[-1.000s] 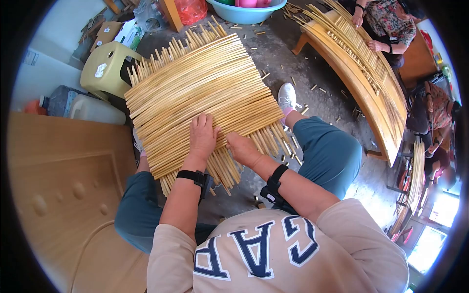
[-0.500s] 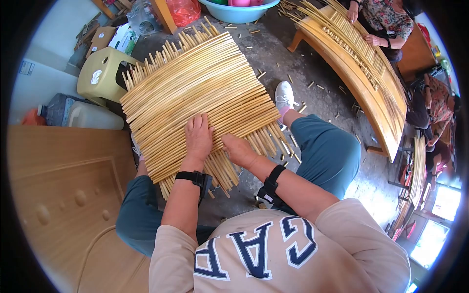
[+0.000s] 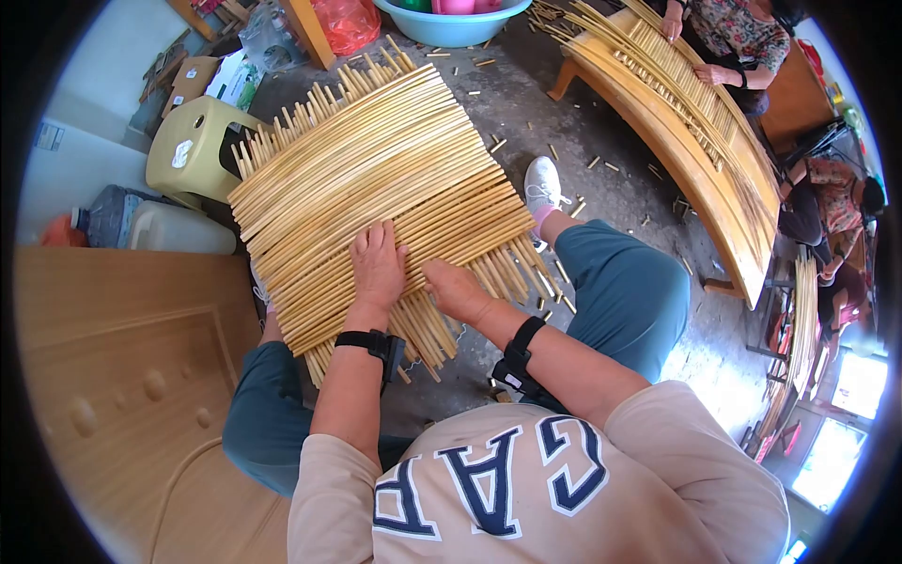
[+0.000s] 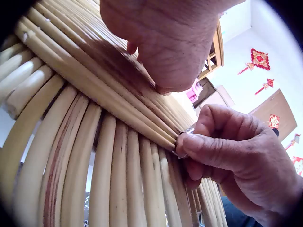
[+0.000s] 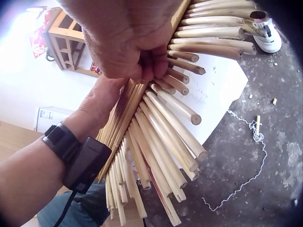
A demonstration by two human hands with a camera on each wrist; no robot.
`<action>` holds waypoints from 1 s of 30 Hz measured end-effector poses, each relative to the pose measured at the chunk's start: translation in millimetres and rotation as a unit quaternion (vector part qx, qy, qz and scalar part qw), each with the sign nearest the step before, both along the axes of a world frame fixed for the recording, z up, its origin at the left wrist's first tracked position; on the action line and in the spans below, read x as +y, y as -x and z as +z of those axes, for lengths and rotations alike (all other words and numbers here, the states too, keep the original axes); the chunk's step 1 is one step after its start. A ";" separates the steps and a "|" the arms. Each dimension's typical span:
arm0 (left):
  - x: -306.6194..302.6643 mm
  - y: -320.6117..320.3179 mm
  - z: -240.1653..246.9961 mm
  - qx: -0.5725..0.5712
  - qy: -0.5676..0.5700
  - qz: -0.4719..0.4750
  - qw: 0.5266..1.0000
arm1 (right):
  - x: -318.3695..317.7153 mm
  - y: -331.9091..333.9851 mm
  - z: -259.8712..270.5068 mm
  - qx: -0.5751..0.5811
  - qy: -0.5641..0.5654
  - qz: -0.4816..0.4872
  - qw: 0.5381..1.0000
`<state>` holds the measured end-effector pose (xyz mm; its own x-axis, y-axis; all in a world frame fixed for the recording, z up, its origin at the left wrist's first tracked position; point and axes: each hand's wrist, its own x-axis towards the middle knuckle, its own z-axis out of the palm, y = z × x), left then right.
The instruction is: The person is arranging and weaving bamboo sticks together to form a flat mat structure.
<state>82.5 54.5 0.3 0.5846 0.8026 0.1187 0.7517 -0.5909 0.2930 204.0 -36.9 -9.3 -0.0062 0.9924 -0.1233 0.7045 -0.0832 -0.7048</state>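
Note:
A mat of pale, slender wooden sticks (image 3: 366, 160) laid side by side lies before me, over a lower layer of crossing sticks (image 4: 106, 165) whose ends stick out along the near edge. My left hand (image 3: 379, 263) rests on top of the mat close to that edge, fingers stretched forward. Just right of it, my right hand (image 3: 456, 289) has its fingers curled at the edge. The left wrist view shows its thumb and forefinger pinching a thin whitish thread (image 4: 180, 150) looped at the outermost sticks. Most of the thread is hidden by the fingers.
White string (image 5: 236, 198) and short stick offcuts lie on the grey floor. A pale plastic stool (image 3: 193, 141) and a blue basin (image 3: 456, 23) stand beyond the mat. At right, another person works sticks over a curved wooden bench (image 3: 648, 113); a wooden panel (image 3: 122, 348) is at left.
The head view has shifted slightly, so the mat sits a little further left in it. Both hands keep nearly the same place at the mat's near edge.

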 end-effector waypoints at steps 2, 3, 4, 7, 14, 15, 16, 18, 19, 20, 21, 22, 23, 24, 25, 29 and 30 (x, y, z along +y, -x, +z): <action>0.6 -0.4 0.9 0.010 0.009 0.002 1.000 | 0.5 -0.2 0.8 -0.004 0.005 0.001 1.000; -0.8 -0.7 3.0 0.011 0.008 0.002 1.000 | 0.7 0.4 0.2 -0.001 0.002 -0.001 1.000; -3.5 -0.7 5.2 -0.027 -0.015 -0.003 1.000 | 1.5 1.3 -0.4 0.002 0.000 -0.003 1.000; -9.4 -1.7 1.2 -0.080 0.001 -0.036 0.996 | 1.5 1.0 0.6 0.002 0.005 0.001 1.000; -14.2 -13.0 -3.6 -0.076 0.029 -0.022 0.996 | 2.1 -0.1 5.0 0.015 -0.001 -0.005 1.000; -14.3 -13.3 -3.5 -0.076 0.028 -0.022 0.996 | 2.4 -0.1 5.1 0.017 0.005 -0.005 1.000; -14.5 -13.4 -3.5 -0.069 0.022 -0.020 0.997 | 2.7 0.0 5.1 0.019 0.010 -0.005 1.000; -13.8 -13.6 -4.3 -0.061 0.017 -0.018 0.998 | 2.7 0.2 4.0 0.016 0.007 -0.004 1.000; -12.1 -14.3 -5.3 -0.048 0.023 0.011 0.999 | 2.4 0.4 3.3 0.014 0.003 -0.004 1.000; -10.7 -14.8 -6.2 -0.035 0.029 0.041 0.998 | 2.5 0.3 2.1 0.013 0.004 -0.004 1.000; -9.7 -14.8 -4.4 -0.035 0.029 0.041 0.998 | 2.9 0.3 0.5 0.018 0.003 -0.003 1.000; -9.2 -13.9 -2.9 -0.030 0.038 0.031 0.998 | 2.4 0.4 -1.4 0.022 0.003 -0.001 1.000; -8.8 -13.6 -0.8 -0.024 0.047 0.022 0.998 | 2.0 0.4 -2.5 0.022 0.004 -0.001 1.000; -9.2 -13.1 -2.6 -0.024 0.047 0.023 0.998 | 1.9 0.6 -2.0 0.021 0.007 -0.001 1.000; -9.9 -12.5 -4.4 -0.045 0.034 0.021 0.998 | 2.4 0.9 -1.6 0.021 0.010 -0.001 1.000; -19.0 -6.5 7.8 -0.147 -0.030 0.007 0.989 | 0.9 -0.1 -2.7 0.023 -0.008 -0.002 1.000; -22.5 -4.9 6.2 -0.146 -0.029 0.006 0.989 | 0.9 0.1 -4.0 0.019 -0.004 -0.006 1.000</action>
<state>87.4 31.9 6.5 0.5086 0.7966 0.3269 0.6473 -0.6041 0.4649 203.8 -36.0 -13.4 0.0004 0.9933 -0.1157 0.6762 -0.0855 -0.7317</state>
